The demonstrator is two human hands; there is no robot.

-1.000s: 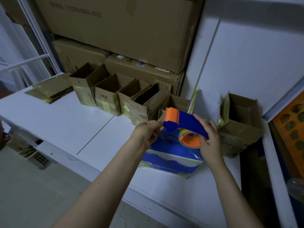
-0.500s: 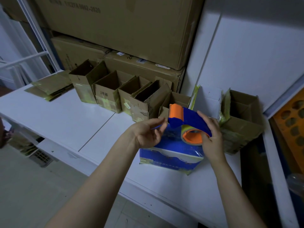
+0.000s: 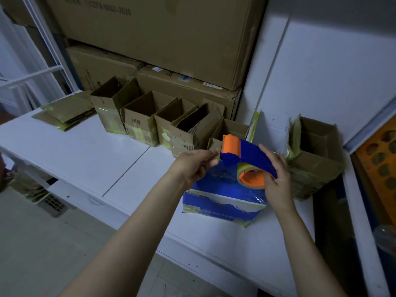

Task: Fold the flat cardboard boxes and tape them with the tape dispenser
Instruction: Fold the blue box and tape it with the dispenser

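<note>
The right grip [image 3: 276, 179] is wrapped round the roll end of the tape dispenser [image 3: 248, 153], holding it in the air just above the blue box [image 3: 222, 200] on the desk [image 3: 85, 159]. The dispenser's long axis runs up and away to the left, so its orange head meets the left grip [image 3: 192, 166], which pinches at the mouth there, probably on the tape end, which is too thin to see.

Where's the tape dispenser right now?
Head view, centre-right: the tape dispenser is in the right hand, above the blue box, left hand at its orange end.
</note>
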